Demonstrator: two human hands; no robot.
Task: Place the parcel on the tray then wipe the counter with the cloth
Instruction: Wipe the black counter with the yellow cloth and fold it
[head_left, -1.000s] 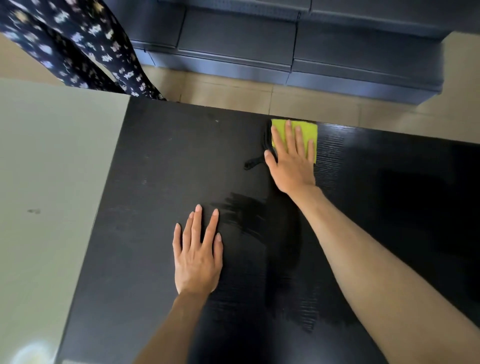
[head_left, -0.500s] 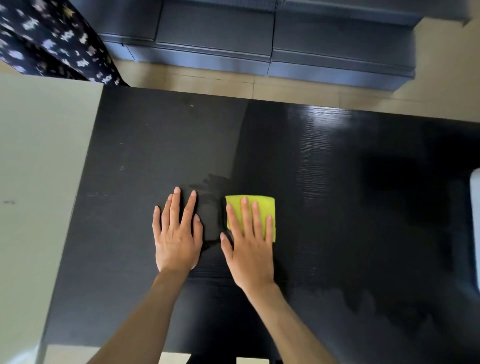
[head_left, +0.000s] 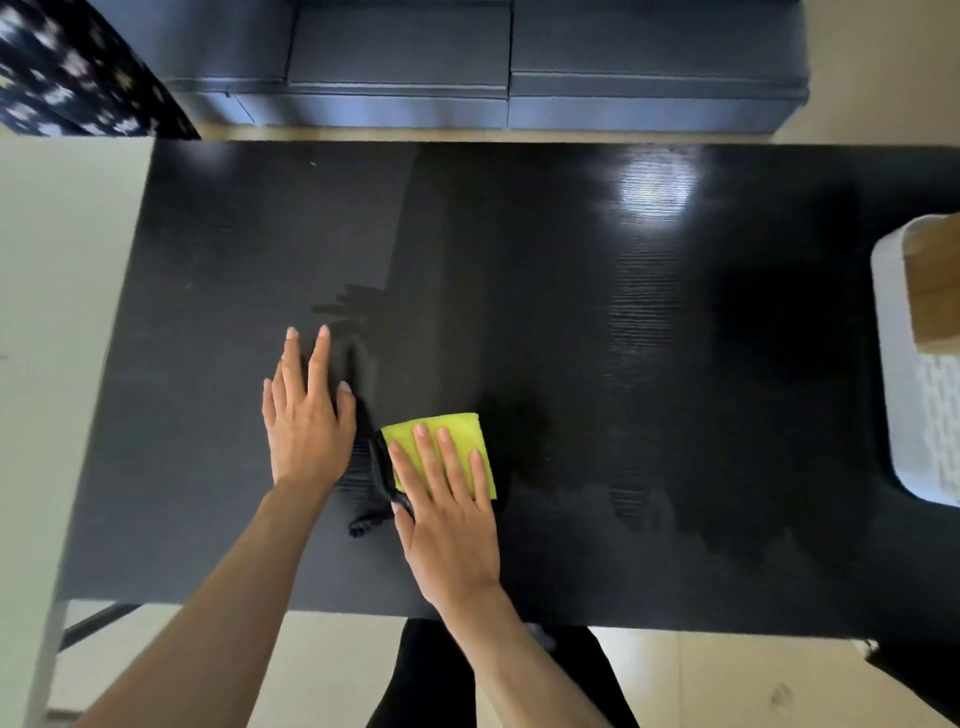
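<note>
Yellow-green cloth (head_left: 457, 441) lies flat under my right hand (head_left: 447, 525), whose 4 fingers (head_left: 452, 462) are laid straight across it, pressing down without curling round it; the thumb sits at its dark left edge. My left hand (head_left: 306, 421) rests flat and spread on the black bench (head_left: 571, 312) just beside it, holding nothing. The cloth sits near the bench's near edge, left of centre. Unwiped surface, I judge, stretches mostly to the right, so the right hand is placed to sweep that way. Far right, the parcel (head_left: 935, 280) already sits on the white tray (head_left: 904, 441).
</note>
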